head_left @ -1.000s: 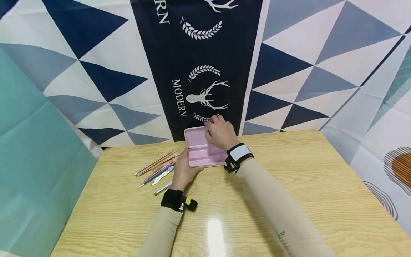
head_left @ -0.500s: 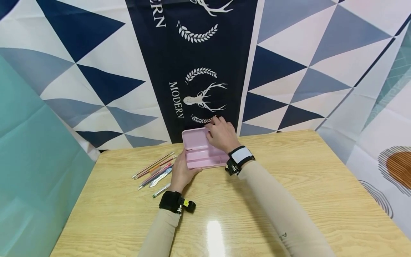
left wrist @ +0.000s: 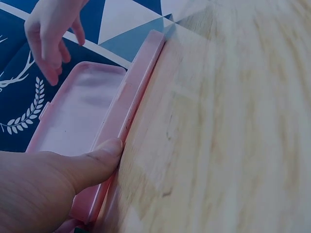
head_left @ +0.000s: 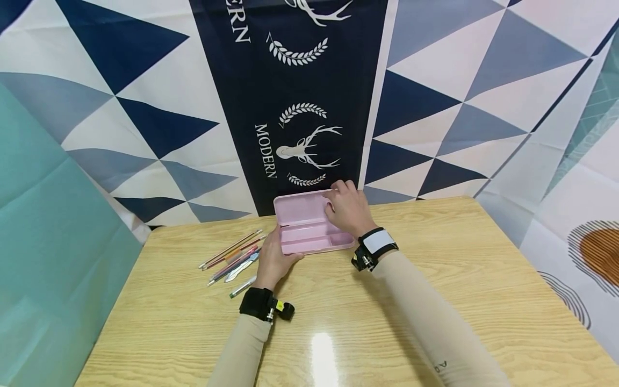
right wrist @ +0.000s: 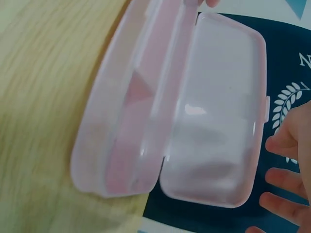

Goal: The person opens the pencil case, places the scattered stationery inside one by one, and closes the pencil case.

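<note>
- Head view: a pink pencil case sits open at the back of the desk, its lid raised before a dark cloth panel.
- The left hand grips the case's left end, thumb along the front.
- The right hand is at the lid's right end, fingers loosely bent.
- Left of the left hand lie several pencils, a silver-and-blue tool and a green-ended pen.
- Left wrist view: the left thumb presses the front wall; the right hand hangs near the lid, grasping nothing.
- Right wrist view: a divider crosses the base, a clasp tab edges the lid, and the right fingers stand apart from it.
</note>
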The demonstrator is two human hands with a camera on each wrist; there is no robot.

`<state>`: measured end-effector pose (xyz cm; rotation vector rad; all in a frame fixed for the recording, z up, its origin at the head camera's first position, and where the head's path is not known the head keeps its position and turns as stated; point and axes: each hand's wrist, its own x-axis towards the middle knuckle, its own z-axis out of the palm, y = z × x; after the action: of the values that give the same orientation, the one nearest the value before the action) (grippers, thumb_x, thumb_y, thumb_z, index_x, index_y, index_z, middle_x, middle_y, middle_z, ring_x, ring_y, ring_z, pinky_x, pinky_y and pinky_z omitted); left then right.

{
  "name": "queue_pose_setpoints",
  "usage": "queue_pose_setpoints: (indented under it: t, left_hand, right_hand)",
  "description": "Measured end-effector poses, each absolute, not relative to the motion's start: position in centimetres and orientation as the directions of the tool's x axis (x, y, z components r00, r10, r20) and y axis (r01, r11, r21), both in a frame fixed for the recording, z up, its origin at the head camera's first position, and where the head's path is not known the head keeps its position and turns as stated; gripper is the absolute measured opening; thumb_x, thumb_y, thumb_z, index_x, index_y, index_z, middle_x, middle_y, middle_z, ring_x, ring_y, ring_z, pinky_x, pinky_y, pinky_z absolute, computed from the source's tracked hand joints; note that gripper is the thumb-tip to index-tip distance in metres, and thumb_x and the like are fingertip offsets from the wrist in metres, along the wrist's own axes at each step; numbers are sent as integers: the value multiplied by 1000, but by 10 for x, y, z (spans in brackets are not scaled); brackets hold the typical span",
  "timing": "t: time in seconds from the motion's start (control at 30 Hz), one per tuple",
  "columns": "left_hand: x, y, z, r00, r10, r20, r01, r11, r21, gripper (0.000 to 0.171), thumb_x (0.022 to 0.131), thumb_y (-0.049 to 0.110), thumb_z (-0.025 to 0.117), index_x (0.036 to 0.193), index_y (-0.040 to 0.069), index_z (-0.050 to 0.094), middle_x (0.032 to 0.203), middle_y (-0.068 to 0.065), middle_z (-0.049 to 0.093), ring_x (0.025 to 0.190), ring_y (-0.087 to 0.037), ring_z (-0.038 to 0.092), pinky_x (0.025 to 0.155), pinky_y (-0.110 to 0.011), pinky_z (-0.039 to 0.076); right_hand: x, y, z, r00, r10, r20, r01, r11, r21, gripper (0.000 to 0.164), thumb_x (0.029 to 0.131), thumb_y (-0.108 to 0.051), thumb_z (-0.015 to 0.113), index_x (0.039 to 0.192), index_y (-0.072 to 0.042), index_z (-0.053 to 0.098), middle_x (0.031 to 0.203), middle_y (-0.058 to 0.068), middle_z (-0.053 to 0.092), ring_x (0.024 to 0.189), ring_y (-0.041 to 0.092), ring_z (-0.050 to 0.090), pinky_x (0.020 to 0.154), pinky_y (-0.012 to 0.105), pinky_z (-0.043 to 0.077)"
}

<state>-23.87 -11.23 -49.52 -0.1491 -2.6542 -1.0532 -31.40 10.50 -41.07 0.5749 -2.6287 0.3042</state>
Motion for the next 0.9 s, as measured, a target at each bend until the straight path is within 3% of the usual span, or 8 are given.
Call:
queue_pose_setpoints:
  t: [0.63, 0.9]
  left_hand:
    - [-235, -113, -492, -967, -18, 256, 162, 729, 665, 96, 68, 23, 92, 148, 3, 43, 144, -22, 54, 132, -39, 50, 111, -56, 42]
    - [-236, -112, -492, -969, -16, 247, 157, 731, 664, 96, 69, 24, 92, 148, 2, 43, 145, -23, 53, 133, -39, 49, 112, -55, 41]
  right_hand:
    - [-316, 141, -405, -845, -293, 448, -393, 908, -146, 30, 91, -20, 59, 115, -14, 76, 129, 16, 60, 117, 36, 50, 88, 62, 49]
    - [-315, 143, -410, -849, -292, 441, -406, 894, -189, 34, 91, -19, 58, 121, -13, 74, 129, 17, 59, 111, 36, 52, 81, 58, 53]
